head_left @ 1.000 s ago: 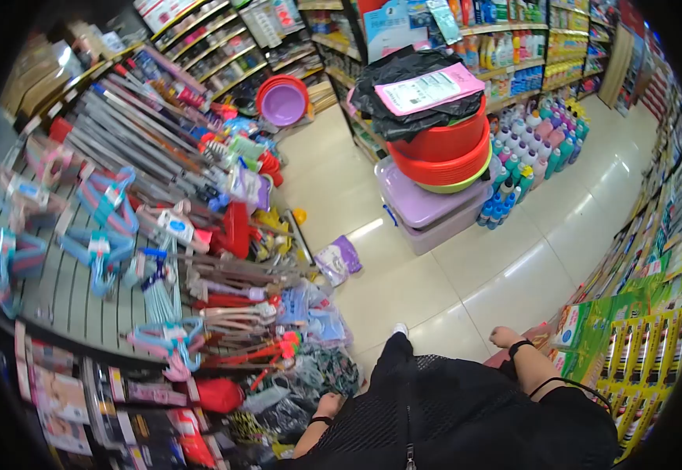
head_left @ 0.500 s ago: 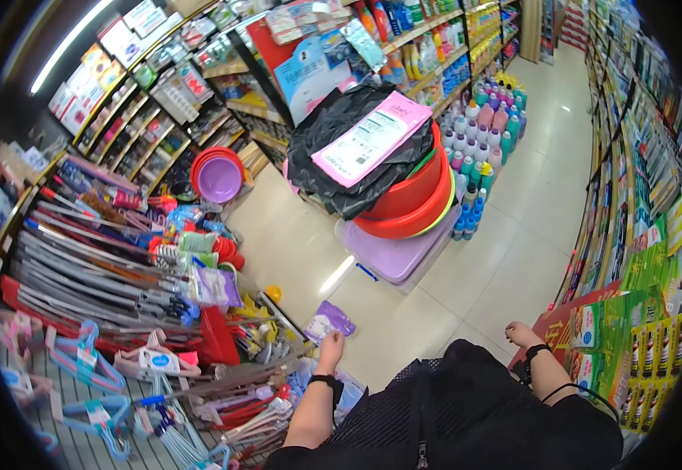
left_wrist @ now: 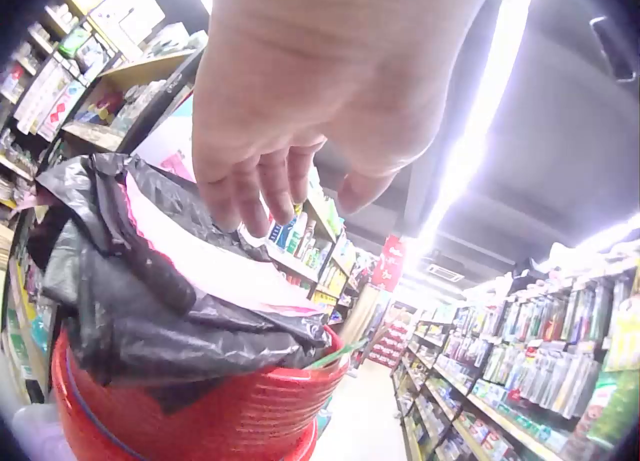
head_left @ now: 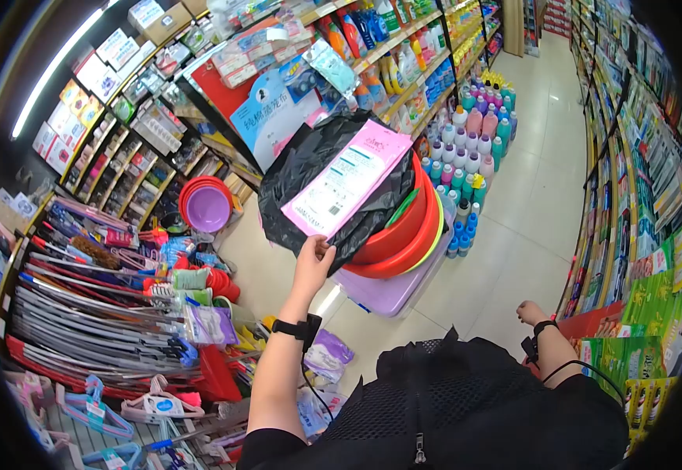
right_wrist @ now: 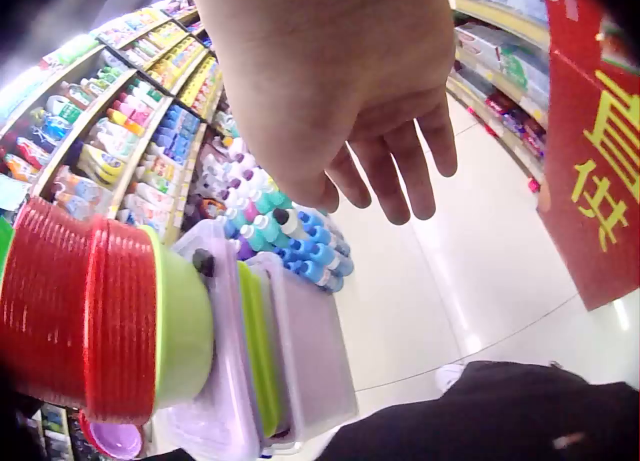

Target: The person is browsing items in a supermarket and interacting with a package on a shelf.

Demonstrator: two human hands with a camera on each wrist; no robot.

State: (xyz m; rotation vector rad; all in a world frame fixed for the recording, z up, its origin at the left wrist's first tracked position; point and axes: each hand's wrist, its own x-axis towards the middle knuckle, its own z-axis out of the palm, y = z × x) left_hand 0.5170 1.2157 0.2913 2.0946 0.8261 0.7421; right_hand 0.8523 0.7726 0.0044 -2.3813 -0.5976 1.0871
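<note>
My left hand reaches out to the near corner of a flat pink-and-white package. In the left wrist view the fingers hang loosely bent over that package and grip nothing. The package lies on crumpled black plastic bags, which top a stack of red basins. Beneath the stack is a lilac lidded storage box. Down at my right side, my right hand is relaxed, its fingers spread and holding nothing in the right wrist view.
Bottles stand in rows on the floor beyond the basins. Hangers and a pile of poles crowd the left. A purple package lies on the floor. Stocked shelves run along the right of the tiled aisle.
My left hand has risen from beside my body and reached forward to the pink package. The basin stack now sits closer and lower in view. My right hand stays at my side.
</note>
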